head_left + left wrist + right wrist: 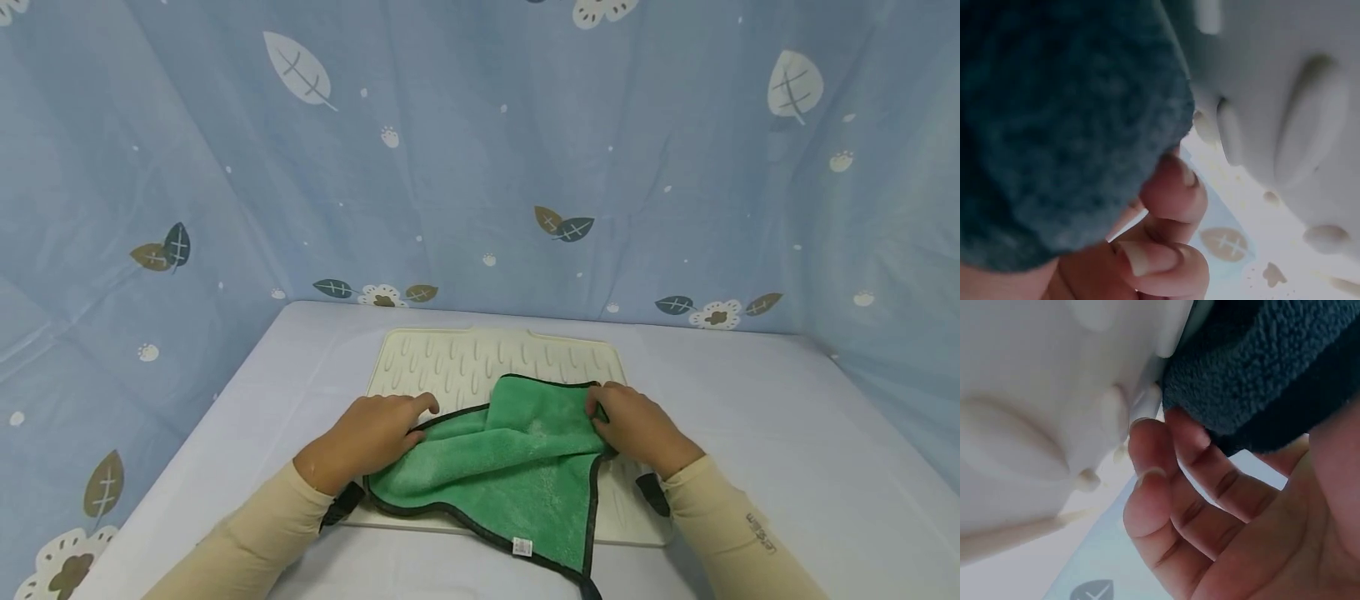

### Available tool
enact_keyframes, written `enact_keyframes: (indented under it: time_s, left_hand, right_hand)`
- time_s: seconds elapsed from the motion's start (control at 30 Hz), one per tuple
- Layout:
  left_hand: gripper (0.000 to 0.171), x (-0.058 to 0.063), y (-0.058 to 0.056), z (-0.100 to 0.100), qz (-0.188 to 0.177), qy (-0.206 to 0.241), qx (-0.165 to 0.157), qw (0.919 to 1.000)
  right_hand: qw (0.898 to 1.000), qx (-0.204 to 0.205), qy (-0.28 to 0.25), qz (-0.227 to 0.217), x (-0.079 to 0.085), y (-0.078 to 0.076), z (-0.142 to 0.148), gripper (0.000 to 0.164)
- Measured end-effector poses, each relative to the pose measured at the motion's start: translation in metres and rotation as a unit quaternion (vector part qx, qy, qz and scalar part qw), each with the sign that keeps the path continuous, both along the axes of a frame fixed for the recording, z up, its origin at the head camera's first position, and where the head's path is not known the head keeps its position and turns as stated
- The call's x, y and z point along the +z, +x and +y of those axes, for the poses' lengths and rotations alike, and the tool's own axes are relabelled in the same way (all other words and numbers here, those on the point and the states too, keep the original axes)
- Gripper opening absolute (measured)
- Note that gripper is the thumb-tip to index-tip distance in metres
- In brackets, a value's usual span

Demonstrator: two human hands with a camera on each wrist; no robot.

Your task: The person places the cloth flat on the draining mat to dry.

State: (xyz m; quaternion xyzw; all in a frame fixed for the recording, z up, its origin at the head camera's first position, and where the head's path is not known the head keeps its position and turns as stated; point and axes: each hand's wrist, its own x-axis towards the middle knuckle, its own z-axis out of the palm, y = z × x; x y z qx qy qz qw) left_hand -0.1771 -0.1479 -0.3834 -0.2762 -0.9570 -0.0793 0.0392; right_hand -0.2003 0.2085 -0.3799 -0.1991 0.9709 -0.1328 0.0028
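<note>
A green plush towel with dark edging and a small white label lies rumpled and partly folded over a cream ridged mat. At its left side my left hand holds the edge. In the left wrist view the curled fingers come up against the towel, which looks dark there. My right hand pinches the upper right corner of the towel. The right wrist view shows bent fingers beside the mat's ridges, with the towel between fingers and palm.
The mat rests on a white-covered table. Behind and to the sides hangs a blue curtain printed with leaves and flowers. A dark loop hangs from the towel's lower corner near the table's front.
</note>
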Motion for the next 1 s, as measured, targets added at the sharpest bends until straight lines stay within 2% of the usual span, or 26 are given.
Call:
enact_keyframes:
  time_s: [0.2, 0.5, 0.57, 0.8, 0.93, 1.0]
  left_hand:
    - [0.033, 0.002, 0.000, -0.001, 0.001, 0.018, -0.007, 0.9998]
    - [0.040, 0.007, 0.000, -0.006, 0.017, 0.017, 0.010, 0.9997]
    - [0.041, 0.008, 0.000, -0.006, 0.004, 0.012, 0.019, 0.9997]
    - [0.039, 0.012, 0.001, -0.006, -0.072, -0.015, 0.061, 0.9954]
    - [0.040, 0.010, 0.001, -0.006, -0.096, -0.020, 0.066, 0.9929]
    - [0.036, 0.008, 0.001, -0.005, -0.095, -0.020, 0.061, 0.9934]
  right_hand:
    - [1.000, -0.002, -0.003, -0.012, 0.000, 0.000, 0.001, 0.017]
    - [0.999, -0.017, -0.001, -0.028, 0.002, 0.001, 0.002, 0.013]
    - [0.999, -0.019, 0.001, -0.030, 0.002, 0.001, 0.002, 0.013]
    - [0.999, -0.018, 0.009, -0.028, 0.000, 0.001, 0.002, 0.011]
    - [0.999, -0.016, 0.011, -0.032, -0.001, 0.000, 0.001, 0.010]
    - [0.999, -0.013, 0.013, -0.030, -0.002, -0.001, 0.001, 0.009]
